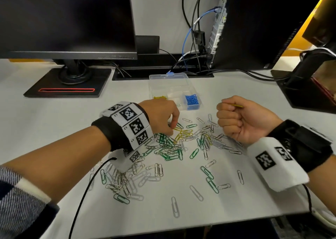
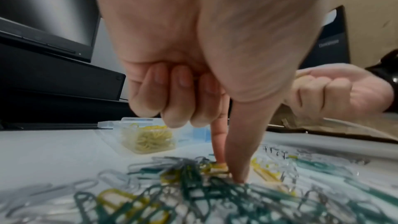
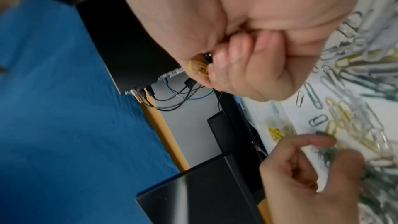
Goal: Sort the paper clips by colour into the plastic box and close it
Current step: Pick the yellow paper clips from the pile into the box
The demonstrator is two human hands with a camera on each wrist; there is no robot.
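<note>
Right hand (image 1: 243, 118) fisted around a yellow wire paper clip (image 3: 199, 68), left hand (image 1: 161, 118) beside it pinching down into the loose yellow, green and silver clips (image 1: 174, 146) on the white tabletop (image 1: 236, 193), open clear plastic compartment box (image 1: 171, 86) just beyond both.

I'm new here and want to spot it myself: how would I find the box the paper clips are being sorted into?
Start at the big dark monitor at the back left of the white desk, then look right of its stand, just behind the scattered clips. The plastic box sits there, lid open. It is the only clear thing on the desk, with blue clips in one compartment and yellow clips in another.
</note>
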